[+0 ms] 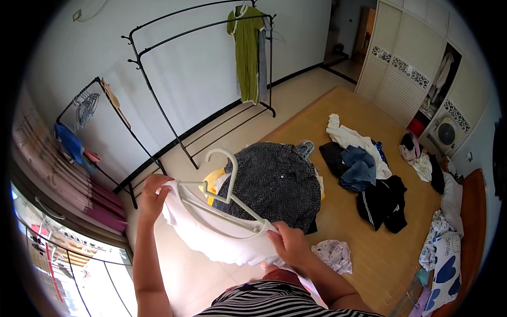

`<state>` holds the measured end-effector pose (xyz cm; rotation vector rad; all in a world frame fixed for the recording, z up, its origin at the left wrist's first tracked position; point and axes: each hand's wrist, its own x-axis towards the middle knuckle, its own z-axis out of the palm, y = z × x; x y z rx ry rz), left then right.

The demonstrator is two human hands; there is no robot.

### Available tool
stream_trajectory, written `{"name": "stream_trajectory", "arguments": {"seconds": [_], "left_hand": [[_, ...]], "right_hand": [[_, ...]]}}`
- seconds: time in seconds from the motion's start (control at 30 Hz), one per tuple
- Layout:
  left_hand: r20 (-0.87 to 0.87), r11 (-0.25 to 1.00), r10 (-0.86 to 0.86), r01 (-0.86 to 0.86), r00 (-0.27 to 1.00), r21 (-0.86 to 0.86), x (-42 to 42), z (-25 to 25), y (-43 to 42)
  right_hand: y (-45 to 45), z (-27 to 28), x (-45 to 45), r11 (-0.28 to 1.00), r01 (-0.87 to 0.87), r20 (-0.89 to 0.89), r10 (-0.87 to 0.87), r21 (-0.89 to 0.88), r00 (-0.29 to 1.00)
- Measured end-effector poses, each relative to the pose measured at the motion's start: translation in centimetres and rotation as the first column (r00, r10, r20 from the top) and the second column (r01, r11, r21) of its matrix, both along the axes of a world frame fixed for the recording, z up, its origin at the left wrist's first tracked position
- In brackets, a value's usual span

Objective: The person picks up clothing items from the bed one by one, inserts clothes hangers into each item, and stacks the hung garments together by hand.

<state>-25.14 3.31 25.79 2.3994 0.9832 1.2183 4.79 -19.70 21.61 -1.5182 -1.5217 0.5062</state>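
Observation:
Before me hangs a white garment point(211, 239) with a pale plastic hanger point(232, 179) set in its neck opening, the hook pointing up. My left hand point(156, 193) pinches the garment's edge at the hanger's left end. At the other end, my right hand point(288, 242) grips the garment near the hanger's right arm. Behind the hanger, a dark speckled garment point(274, 182) is spread at the bed's edge, with some yellow cloth point(212, 182) showing beside it. A crumpled pale patterned cloth point(332, 255) lies right of my right hand.
A black clothes rack point(187, 45) carrying a green dress point(247, 58) stands along the wall. Left of it, a smaller rack point(119, 111) holds several hangers point(86, 108). On the bed point(369, 264) are jeans-blue clothing point(359, 166), black clothing point(383, 203) and pillows point(446, 264).

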Motion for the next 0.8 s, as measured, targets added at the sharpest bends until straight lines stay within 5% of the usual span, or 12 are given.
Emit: {"name": "stream_trajectory", "arguments": {"seconds": [0.23, 0.47, 0.6, 0.8], "left_hand": [[-0.185, 0.995, -0.087, 0.075, 0.979, -0.068, 13.0, -4.3, 10.2], [-0.196, 0.959, -0.156, 0.100, 0.968, -0.265, 26.1, -12.5, 17.0], [-0.308, 0.983, -0.170, 0.140, 0.936, -0.116, 32.2, -14.6, 18.4], [-0.478, 0.972, -0.197, 0.107, 0.856, -0.208, 37.2, -19.1, 19.7]], "right_hand": [[4.8, -5.9, 6.8, 0.980, 0.164, -0.155, -0.181, -0.116, 0.971], [8.7, -13.1, 15.1, 0.900, 0.396, -0.087, -0.416, -0.183, 0.905], [9.3, -15.8, 19.4, 0.873, 0.407, -0.161, -0.458, -0.269, 0.874], [10.1, -18.4, 22.4, 0.785, 0.509, -0.057, -0.561, -0.353, 0.826]]}}
